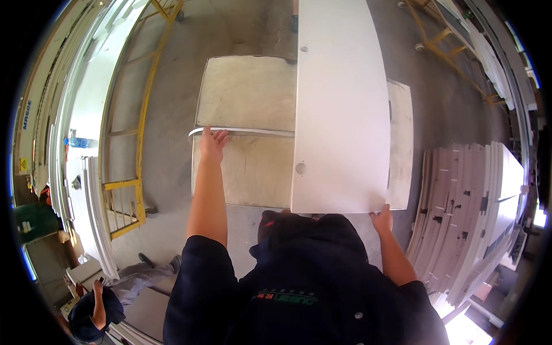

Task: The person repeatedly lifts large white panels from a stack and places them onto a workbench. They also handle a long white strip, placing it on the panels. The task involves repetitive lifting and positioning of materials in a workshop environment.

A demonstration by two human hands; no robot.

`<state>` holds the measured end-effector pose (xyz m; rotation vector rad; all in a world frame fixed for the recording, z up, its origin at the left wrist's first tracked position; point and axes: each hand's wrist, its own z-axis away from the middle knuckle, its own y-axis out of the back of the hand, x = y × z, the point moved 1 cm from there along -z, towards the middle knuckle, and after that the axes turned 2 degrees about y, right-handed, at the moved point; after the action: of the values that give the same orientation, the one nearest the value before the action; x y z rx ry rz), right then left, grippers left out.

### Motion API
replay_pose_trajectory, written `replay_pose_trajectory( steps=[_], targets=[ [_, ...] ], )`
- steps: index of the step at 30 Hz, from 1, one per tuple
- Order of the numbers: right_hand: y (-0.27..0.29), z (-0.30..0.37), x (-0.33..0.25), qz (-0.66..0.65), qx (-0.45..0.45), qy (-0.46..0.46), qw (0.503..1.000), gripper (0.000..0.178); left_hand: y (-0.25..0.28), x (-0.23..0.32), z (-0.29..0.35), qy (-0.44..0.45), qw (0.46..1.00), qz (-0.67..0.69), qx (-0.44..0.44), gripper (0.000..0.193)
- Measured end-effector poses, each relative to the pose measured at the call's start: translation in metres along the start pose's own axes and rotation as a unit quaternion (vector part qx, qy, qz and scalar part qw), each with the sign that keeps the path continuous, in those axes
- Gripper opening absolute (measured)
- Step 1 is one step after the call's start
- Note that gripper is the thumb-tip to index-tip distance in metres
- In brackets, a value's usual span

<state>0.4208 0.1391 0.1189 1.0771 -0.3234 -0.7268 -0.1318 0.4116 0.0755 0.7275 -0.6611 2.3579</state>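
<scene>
A long white panel [339, 103] with two round holes lies across a worn plywood table [247, 92]. My right hand [382, 219] grips the panel's near right corner from below. My left hand [213, 144] reaches out with fingers spread and rests on a thin white edge strip [253, 131] lying across the table, left of the panel. My dark-sleeved arms and chest fill the lower middle of the view.
A stack of white panels [471, 213] leans at the right. Yellow metal racks [135, 149] stand at the left and upper right [448, 46]. Another person [98, 307] crouches at the lower left on the concrete floor [172, 86]. White boards line the left wall.
</scene>
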Motion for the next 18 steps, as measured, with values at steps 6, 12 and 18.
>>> replay_pose_trajectory(
  steps=[6, 12, 18],
  targets=[
    [-0.012, -0.004, 0.007, -0.042, 0.025, -0.001, 0.999, 0.049, -0.034, 0.01, -0.026, 0.05, 0.986, 0.015, 0.157, 0.035],
    [0.008, -0.004, 0.009, -0.034, 0.006, 0.035, 0.999, 0.05, -0.046, 0.016, -0.017, -0.026, 0.996, 0.014, 0.08, 0.022],
    [0.051, -0.014, -0.022, -0.103, 0.045, 0.063, 0.992, 0.049, -0.128, 0.037, 0.1, -0.444, 0.861, -0.231, -0.089, 0.027]
  ],
)
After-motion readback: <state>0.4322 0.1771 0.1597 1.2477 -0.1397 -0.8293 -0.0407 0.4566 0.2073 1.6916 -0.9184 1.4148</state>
